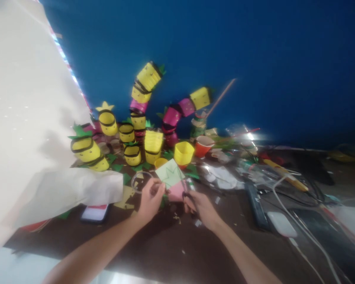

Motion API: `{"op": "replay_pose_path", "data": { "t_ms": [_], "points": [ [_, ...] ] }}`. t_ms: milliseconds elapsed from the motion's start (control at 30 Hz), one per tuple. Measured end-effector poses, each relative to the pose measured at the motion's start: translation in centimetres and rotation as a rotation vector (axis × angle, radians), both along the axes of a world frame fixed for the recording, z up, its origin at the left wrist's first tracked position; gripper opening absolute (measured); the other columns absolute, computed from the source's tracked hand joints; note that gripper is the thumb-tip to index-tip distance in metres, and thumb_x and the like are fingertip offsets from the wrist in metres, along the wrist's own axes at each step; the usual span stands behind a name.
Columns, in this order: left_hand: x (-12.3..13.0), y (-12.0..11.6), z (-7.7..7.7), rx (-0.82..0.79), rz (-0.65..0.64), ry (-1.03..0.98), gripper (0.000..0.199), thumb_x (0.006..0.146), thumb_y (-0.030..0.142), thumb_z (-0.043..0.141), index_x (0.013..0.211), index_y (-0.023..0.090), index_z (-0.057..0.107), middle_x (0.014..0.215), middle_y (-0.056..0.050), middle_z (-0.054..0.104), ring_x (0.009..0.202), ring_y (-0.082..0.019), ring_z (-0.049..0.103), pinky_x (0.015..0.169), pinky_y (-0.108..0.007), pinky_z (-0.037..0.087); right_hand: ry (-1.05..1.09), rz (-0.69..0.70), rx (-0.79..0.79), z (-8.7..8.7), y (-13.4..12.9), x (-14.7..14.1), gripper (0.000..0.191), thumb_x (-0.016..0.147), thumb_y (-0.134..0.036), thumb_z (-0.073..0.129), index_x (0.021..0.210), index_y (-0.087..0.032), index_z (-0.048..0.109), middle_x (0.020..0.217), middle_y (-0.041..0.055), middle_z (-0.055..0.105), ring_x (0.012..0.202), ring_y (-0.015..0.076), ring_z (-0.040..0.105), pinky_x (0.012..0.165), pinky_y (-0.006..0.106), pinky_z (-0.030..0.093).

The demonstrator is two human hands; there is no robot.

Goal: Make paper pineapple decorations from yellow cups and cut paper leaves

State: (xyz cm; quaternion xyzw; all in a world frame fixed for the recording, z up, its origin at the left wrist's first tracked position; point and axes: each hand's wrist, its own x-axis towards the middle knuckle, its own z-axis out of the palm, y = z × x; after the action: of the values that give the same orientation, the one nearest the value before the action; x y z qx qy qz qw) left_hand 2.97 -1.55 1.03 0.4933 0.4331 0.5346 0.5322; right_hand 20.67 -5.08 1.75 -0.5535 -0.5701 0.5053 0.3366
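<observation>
My left hand (pixel 152 198) pinches the lower left edge of a pale green paper (pixel 169 172) with a pointed leaf shape drawn on it. A pink paper (pixel 176 192) lies against its lower side. My right hand (pixel 200 208) is closed around the dark handles of a pair of scissors, whose blades (pixel 185 187) reach up beside the papers' right edge. Whether the blades touch the paper is too blurred to tell. Behind the hands stand yellow paper cups with faces, such as a stacked one (pixel 153 146) and an open one (pixel 184 153).
A roll of clear tape (pixel 141 182) lies left of the papers. A phone (pixel 94 213) and white paper (pixel 91 186) are further left. A red cup (pixel 204 146) stands behind. Cables, a power bank (pixel 257 207) and a yellow-handled tool (pixel 286 175) are on the right.
</observation>
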Motion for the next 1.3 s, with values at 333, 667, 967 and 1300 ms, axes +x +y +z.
{"op": "replay_pose_path", "data": {
  "t_ms": [333,667,967,1300],
  "points": [
    [0.0,0.2,-0.3,0.007,0.006,-0.026,0.020,0.076,0.035,0.058,0.076,0.017,0.049,0.058,0.003,0.058,0.057,-0.012,0.060,0.055,-0.020,0.046,-0.015,-0.021,-0.010,0.6,0.0,-0.2,0.039,0.076,-0.050,0.052,0.057,-0.016,0.047,0.050,-0.0024,0.050,0.045,0.0081,0.042,0.044,0.021,0.030],
    [0.1,0.2,-0.3,-0.020,0.013,-0.044,0.023,0.074,0.037,0.059,0.076,0.016,0.049,0.058,0.003,0.058,0.057,-0.012,0.060,0.055,-0.021,0.047,-0.013,-0.028,-0.033,1.1,-0.1,-0.3,0.043,0.074,-0.054,0.052,0.054,-0.017,0.046,0.049,-0.0019,0.050,0.043,0.0081,0.043,0.042,0.021,0.030],
    [0.1,0.1,0.0,-0.030,0.035,-0.014,0.025,0.072,0.040,0.060,0.075,0.016,0.050,0.057,0.003,0.058,0.055,-0.012,0.060,0.054,-0.021,0.047,-0.028,-0.042,-0.006,1.4,-0.2,-0.4,0.042,0.074,-0.053,0.052,0.052,-0.017,0.047,0.048,-0.0021,0.049,0.043,0.0078,0.041,0.041,0.020,0.029],
    [0.1,0.1,-0.1,-0.029,0.025,-0.025,0.025,0.074,0.039,0.059,0.076,0.016,0.050,0.057,0.002,0.059,0.056,-0.012,0.061,0.055,-0.021,0.048,-0.043,-0.049,0.004,1.4,-0.1,-0.5,0.039,0.076,-0.047,0.050,0.051,-0.017,0.046,0.047,-0.0021,0.048,0.044,0.0083,0.041,0.042,0.021,0.030]
  ]
}}
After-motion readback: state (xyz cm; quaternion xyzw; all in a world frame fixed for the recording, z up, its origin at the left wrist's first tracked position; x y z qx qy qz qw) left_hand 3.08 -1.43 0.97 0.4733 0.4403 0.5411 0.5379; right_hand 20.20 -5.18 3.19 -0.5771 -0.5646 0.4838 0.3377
